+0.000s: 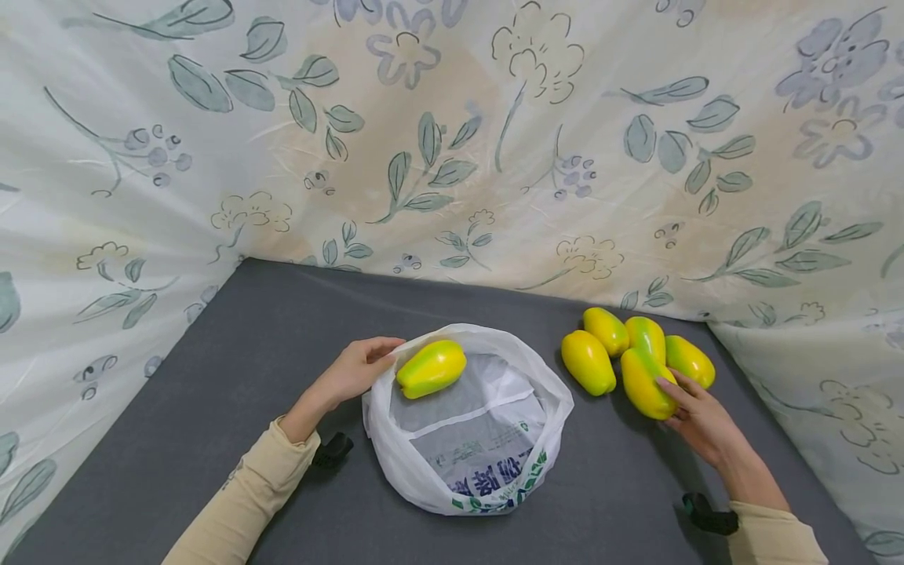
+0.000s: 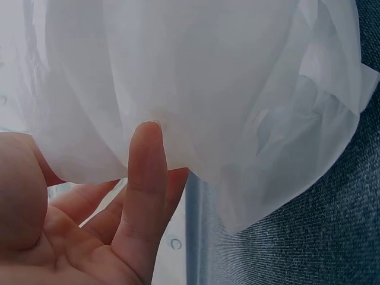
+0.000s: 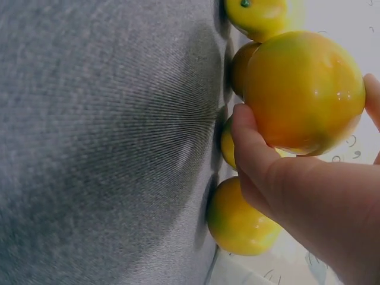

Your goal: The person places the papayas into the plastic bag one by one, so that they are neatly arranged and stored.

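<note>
In the head view, your left hand [image 1: 353,370] pinches the left rim of the open white plastic bag [image 1: 384,443], which stands on the dark grey table [image 1: 297,314]. Inside, near your fingers, lies one yellow-green fruit [image 1: 431,369]. Well to the bag's right, your right hand [image 1: 706,424] holds a larger-looking fruit [image 1: 644,384] between thumb and fingers, close beside four more fruits [image 1: 588,362] grouped near the floral cloth [image 1: 424,141].

In the left wrist view, your thumb presses the bag's thin film, other fingers behind it.

In the right wrist view, your thumb and fingers span the held fruit, narrowed to its width, with others behind it.
</note>
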Demonstrator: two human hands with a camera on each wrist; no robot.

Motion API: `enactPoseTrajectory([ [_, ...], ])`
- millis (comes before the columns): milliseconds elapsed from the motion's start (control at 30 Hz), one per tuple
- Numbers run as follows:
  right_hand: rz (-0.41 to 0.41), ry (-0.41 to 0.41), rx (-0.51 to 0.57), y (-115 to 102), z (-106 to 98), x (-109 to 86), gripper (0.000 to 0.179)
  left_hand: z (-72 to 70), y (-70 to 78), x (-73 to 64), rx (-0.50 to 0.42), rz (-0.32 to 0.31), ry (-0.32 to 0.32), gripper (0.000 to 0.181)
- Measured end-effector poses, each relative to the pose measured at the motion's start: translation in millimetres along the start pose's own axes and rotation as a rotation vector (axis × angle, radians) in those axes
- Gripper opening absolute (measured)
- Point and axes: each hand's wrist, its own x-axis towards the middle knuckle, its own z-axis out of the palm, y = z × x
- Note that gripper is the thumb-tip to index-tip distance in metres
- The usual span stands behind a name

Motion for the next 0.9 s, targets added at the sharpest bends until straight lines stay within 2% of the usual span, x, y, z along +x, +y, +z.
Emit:
enactPoseTrajectory([
  [367, -0.054, -0.015, 0.15, -10.0, 0.1, -6.7, 0.094, -0.9, 2.9, -0.9, 0.003, -0.017, 0.003, 0.035],
  [633, -0.057, 0.014, 0.123, -17.2, 10.6, -10.4, 0.097, -2.2, 4.6, -1.7, -0.009, -0.047, -0.006, 0.036],
  [900, -0.119, -0.027, 0.138, -28.1, 23.6, -15.6, 0.09, -3.4, 4.5, -2.0, -0.026, -0.095, -0.016, 0.038],
])
